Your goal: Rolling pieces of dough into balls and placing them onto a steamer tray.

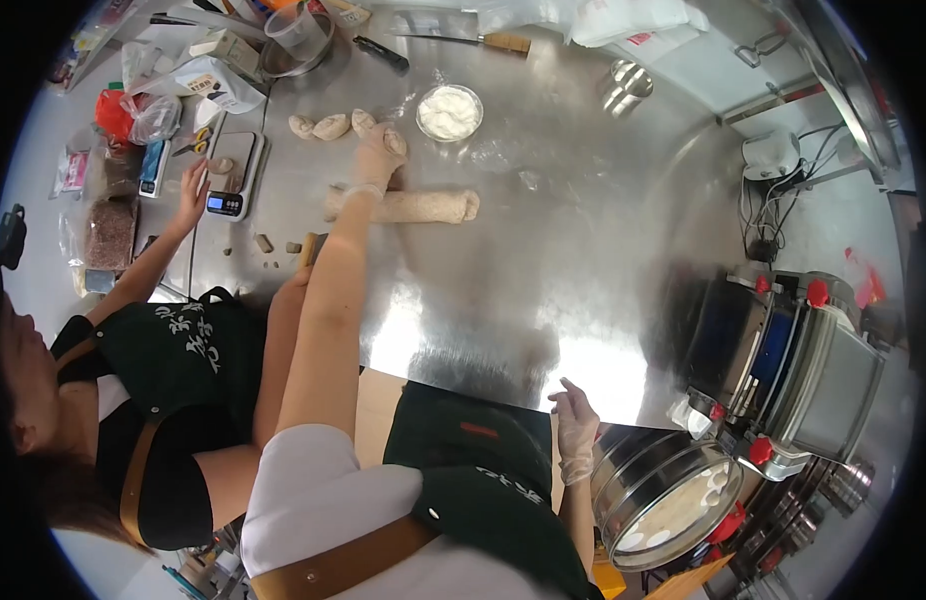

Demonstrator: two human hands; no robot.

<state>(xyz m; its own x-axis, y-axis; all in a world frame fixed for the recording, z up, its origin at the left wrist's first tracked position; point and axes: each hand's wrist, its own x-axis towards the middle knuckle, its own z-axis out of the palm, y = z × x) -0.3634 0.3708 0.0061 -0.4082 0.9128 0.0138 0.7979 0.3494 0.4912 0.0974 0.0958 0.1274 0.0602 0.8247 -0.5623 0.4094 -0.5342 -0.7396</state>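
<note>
My left hand (380, 159), in a thin clear glove, reaches over the steel worktable and is closed around a dough piece (394, 141) at the right end of a row of dough pieces (331, 127). Under my left wrist lies a thick dough log (433, 206), its left part partly hidden by the forearm. Beyond, to the right, stands a bowl of white flour (449, 112). My right hand (575, 420), also gloved, is held at the near table edge with its fingers loosely bent and nothing seen in it.
At left a co-worker has one hand (193, 191) beside a digital scale (234, 176) bearing dough, the other on a scraper (310, 249). A knife (500, 43) lies at the back. A roller machine (778, 367) stands right, with stacked steamers (669, 499) below.
</note>
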